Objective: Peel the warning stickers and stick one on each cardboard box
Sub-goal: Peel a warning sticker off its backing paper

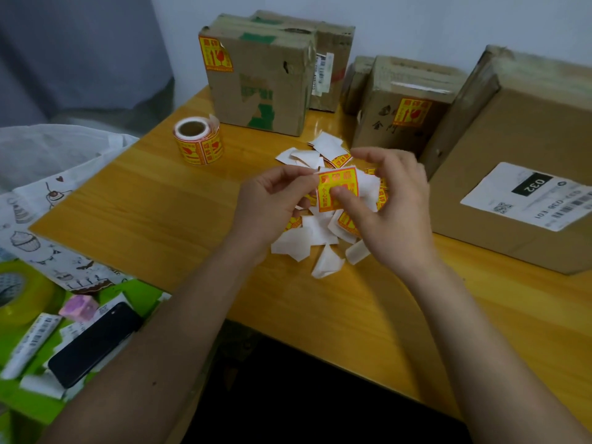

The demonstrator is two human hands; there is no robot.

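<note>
Hands meet above the paper scraps point(309, 240). Our left hand point(269, 206) and right hand point(389, 200) both pinch one warning sticker point(336, 187).

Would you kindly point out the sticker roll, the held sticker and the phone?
sticker roll point(198, 143): head view, on its printed outer side.
held sticker point(333, 187): head view, on its yellow face between the hands.
phone point(93, 344): head view, on its dark back.
</note>
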